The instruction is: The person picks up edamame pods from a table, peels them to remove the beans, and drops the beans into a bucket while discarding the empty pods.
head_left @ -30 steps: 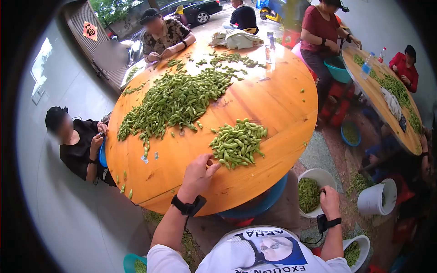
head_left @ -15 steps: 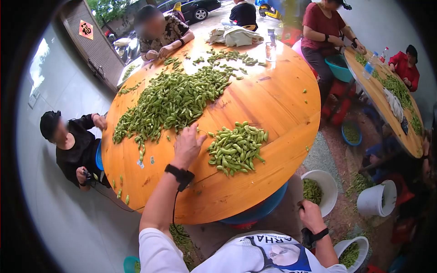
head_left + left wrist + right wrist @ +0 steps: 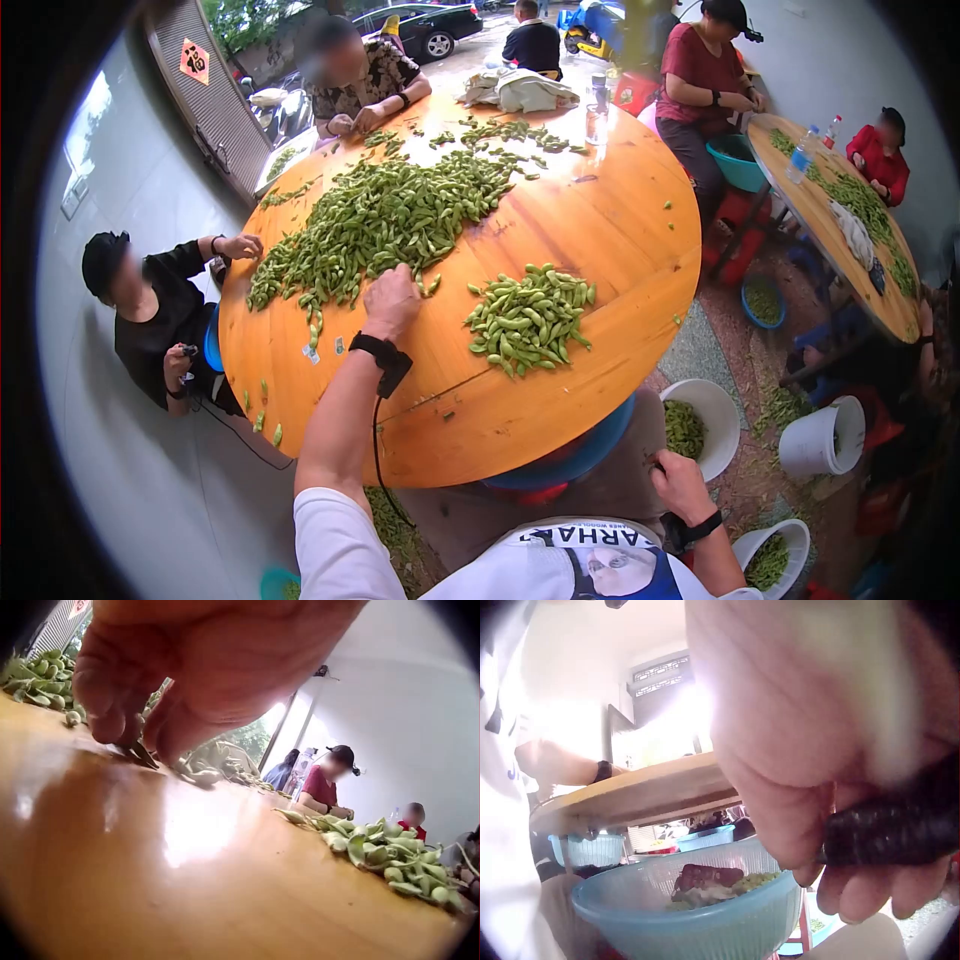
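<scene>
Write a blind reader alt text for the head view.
A person's left hand is at the edge of a large heap of green pods on a round wooden table, a smaller heap to the right. The right hand is near a white bucket.

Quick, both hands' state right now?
Left hand: at the large pod pile; whether it pinches anything cannot be told.
Right hand: closed round a black object, kind unclear.

large pod heap point(image 3: 395, 220) | smaller pod pile point(image 3: 530, 318) nearer | green, loose | on table point(image 3: 610, 240)
</scene>
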Motion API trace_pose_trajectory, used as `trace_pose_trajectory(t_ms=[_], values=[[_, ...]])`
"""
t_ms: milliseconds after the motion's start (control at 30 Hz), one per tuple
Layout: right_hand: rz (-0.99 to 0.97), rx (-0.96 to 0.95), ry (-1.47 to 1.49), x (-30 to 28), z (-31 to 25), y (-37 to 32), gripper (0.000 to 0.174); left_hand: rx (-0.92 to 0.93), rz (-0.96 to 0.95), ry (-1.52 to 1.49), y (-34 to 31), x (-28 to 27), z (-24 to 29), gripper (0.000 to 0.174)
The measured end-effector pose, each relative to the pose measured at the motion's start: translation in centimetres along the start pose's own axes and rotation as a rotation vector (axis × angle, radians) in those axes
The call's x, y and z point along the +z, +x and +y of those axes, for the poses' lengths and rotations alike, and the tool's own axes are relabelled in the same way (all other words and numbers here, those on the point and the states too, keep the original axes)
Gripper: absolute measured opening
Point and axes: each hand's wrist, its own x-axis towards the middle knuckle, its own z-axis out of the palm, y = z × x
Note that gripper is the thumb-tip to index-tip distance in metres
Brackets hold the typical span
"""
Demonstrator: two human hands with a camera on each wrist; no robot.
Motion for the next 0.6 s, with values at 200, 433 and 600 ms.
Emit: trace_pose_trajectory(t_ms=[200, 433, 600], values=[[-0.068, -0.006, -0.013, 1.0, -2.4, 0.8, 0.022, 0.178, 0.038, -0.095, 2.3, -1.3, 4.5, 0.034], [-0.065, 0.012, -0.021, 0.2, -1.6, 1.3, 0.023, 0.152, 0.127, 0.017, 6.6, 1.8, 2.4, 0.014], [-0.077, 0.011, -0.005, 0.4, -0.7, 1.2, 0.022, 0.112, 0.061, -0.273, 4.0, -0.3, 1.3, 0.018]])
